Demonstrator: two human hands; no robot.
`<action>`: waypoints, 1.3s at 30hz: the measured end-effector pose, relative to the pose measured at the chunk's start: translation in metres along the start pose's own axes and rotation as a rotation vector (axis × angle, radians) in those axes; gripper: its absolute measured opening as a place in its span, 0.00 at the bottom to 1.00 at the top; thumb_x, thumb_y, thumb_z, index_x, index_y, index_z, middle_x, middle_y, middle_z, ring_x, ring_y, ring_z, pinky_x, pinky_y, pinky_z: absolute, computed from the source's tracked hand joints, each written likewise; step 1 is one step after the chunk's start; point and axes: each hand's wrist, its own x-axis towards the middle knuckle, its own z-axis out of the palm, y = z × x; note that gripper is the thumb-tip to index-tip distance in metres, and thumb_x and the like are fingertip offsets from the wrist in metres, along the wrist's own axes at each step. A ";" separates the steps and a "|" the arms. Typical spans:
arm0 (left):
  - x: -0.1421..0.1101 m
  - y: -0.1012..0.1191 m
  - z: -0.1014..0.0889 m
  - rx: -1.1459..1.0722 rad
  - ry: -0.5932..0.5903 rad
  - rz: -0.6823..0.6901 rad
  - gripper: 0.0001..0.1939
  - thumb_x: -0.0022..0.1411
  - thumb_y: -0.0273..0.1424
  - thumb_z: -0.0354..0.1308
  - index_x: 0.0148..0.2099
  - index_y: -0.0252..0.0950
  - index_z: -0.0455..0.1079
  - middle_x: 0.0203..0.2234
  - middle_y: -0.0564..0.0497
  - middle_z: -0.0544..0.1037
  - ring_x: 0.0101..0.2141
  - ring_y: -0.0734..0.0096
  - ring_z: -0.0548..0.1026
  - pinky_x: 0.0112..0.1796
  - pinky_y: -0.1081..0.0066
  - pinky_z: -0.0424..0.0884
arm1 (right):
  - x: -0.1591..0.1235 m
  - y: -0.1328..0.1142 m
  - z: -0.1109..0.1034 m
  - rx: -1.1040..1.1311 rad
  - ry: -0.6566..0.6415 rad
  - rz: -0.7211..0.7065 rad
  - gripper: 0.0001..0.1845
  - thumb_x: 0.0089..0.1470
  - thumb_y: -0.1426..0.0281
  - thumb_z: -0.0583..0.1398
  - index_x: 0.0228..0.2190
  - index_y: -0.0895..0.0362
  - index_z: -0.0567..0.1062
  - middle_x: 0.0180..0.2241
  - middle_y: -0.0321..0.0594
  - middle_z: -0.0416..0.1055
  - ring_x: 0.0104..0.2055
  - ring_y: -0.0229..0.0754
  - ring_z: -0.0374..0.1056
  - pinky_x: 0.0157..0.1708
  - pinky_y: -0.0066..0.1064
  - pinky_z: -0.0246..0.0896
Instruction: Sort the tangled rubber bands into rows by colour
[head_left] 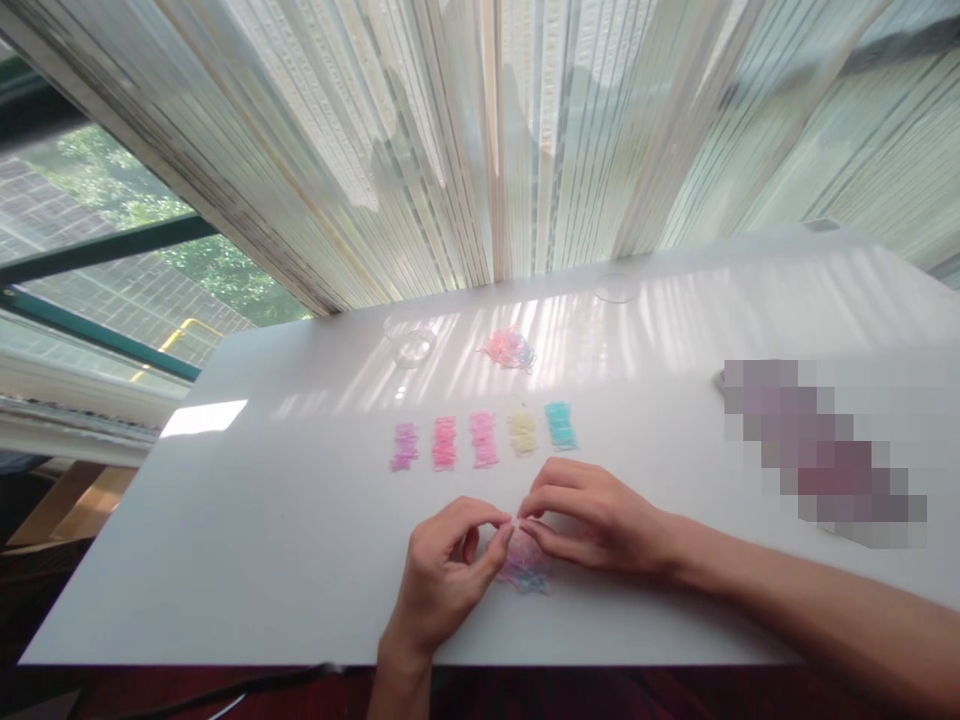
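Note:
Above a loose heap of pink, purple and blue elastic bands (pixel 531 578), my left hand (pixel 450 565) and my right hand (pixel 592 515) meet at the fingertips. Each has its thumb and index finger pinched on a tiny pale elastic band (pixel 515 522), mostly covered by the fingers. Beyond them, sorted bands lie in short columns: purple (pixel 405 446), coral pink (pixel 445 443), light pink (pixel 484 440), yellow (pixel 523 434) and teal (pixel 561 426). My hands partly hide the near heap.
Farther back lies another tangled heap of pink and blue bands (pixel 510 349). A clear round container (pixel 415 347) stands left of it, and a clear round lid-like piece (pixel 616 291) lies near the curtain (pixel 450 150). A blurred-out object (pixel 821 450) rests on the right of the white table (pixel 285 560).

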 end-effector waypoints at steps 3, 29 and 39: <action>0.000 0.001 0.000 0.023 0.013 0.003 0.03 0.68 0.27 0.62 0.39 0.37 0.77 0.29 0.50 0.79 0.21 0.77 0.67 0.21 0.76 0.65 | 0.000 0.000 0.000 0.000 0.017 -0.008 0.09 0.68 0.68 0.58 0.37 0.56 0.78 0.31 0.40 0.74 0.32 0.39 0.69 0.33 0.29 0.65; 0.001 0.000 0.000 0.010 0.027 0.105 0.05 0.67 0.23 0.62 0.43 0.37 0.76 0.32 0.51 0.79 0.24 0.77 0.69 0.24 0.77 0.68 | -0.001 0.002 0.001 0.041 0.019 0.032 0.07 0.66 0.68 0.60 0.39 0.57 0.79 0.32 0.40 0.74 0.33 0.39 0.70 0.33 0.29 0.66; 0.002 -0.001 0.001 0.041 0.033 0.105 0.05 0.67 0.22 0.62 0.42 0.37 0.75 0.32 0.52 0.78 0.23 0.78 0.67 0.24 0.78 0.66 | 0.001 -0.002 -0.002 0.031 0.055 0.024 0.05 0.65 0.72 0.60 0.37 0.57 0.78 0.31 0.39 0.73 0.32 0.38 0.69 0.32 0.28 0.66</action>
